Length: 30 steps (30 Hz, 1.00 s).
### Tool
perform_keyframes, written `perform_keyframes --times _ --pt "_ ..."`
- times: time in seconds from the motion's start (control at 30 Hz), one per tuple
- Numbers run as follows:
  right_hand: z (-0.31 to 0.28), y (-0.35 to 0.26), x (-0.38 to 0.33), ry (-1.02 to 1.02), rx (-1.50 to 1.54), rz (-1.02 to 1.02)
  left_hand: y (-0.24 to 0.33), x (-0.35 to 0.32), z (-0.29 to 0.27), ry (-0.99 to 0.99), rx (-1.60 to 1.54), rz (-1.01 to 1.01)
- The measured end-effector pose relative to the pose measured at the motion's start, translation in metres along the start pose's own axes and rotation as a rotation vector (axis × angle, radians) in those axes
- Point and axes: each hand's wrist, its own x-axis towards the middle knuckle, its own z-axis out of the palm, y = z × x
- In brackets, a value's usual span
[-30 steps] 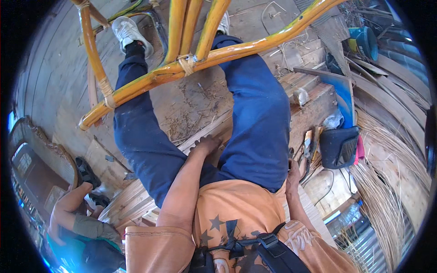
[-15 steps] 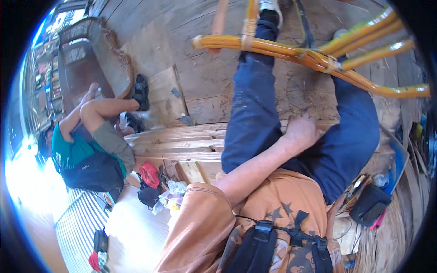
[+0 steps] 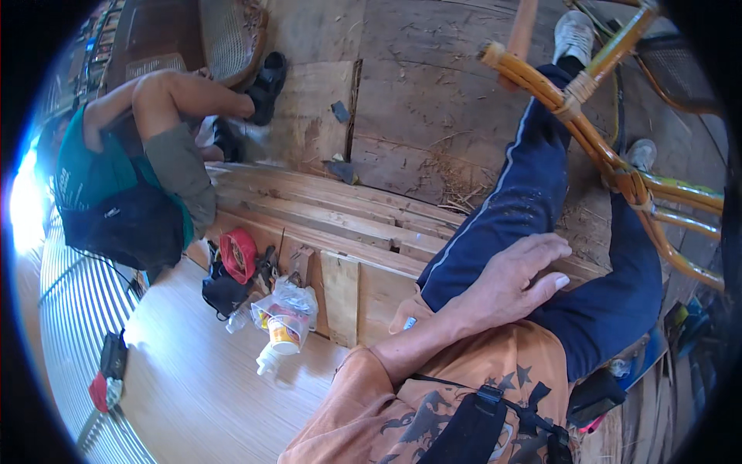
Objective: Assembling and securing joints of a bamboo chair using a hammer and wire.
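My left hand [image 3: 516, 280] is raised above my lap, its fingers stretched out and the thumb apart, with nothing in it. Beneath it are my dark blue trousers [image 3: 495, 224] with a pale side stripe. A rattan frame [image 3: 591, 139] of glossy yellow-brown canes, bound with wrapping at its joints, crosses over my lower legs at the upper right; the hand is apart from it. My right hand does not appear.
Another person in a green shirt [image 3: 108, 170] sits at the left on the wooden planks [image 3: 325, 209]. Beside the planks lie a red cap [image 3: 237, 255], a clear plastic bag [image 3: 294, 298] and a yellow-white cup [image 3: 284, 334]. A woven chair [image 3: 232, 39] stands at the upper left.
My left hand has lifted from between my thighs, and its fingers now show stretched out. The view has swung, so the rattan frame appears farther right and steeper.
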Motion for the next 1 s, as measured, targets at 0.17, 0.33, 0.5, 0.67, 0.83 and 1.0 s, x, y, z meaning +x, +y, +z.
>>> perform_keyframes --times 0.17,0.33,0.5,0.67,0.83,1.0 --pt "-0.003 -0.005 -0.005 -0.130 -0.010 0.083 0.009 -0.003 -0.003 -0.028 -0.178 0.104" --pt "-0.069 -0.016 -0.032 -0.057 0.110 0.099 0.001 0.013 0.032 -0.197 -0.119 0.147" --pt "-0.126 0.002 -0.086 0.160 0.438 -0.022 -0.001 0.038 0.049 -0.262 0.070 0.063" --pt "-0.157 0.056 -0.097 0.207 -1.281 -0.015 -0.001 0.099 0.076 -0.048 0.184 0.040" --pt "-0.118 -0.058 -0.142 0.677 -0.551 0.056 -0.018 0.146 0.089 -0.002 0.412 0.092" --pt "-0.111 -0.046 -0.138 0.754 -0.311 -0.192 -0.036 0.165 0.106 -0.056 0.586 0.142"
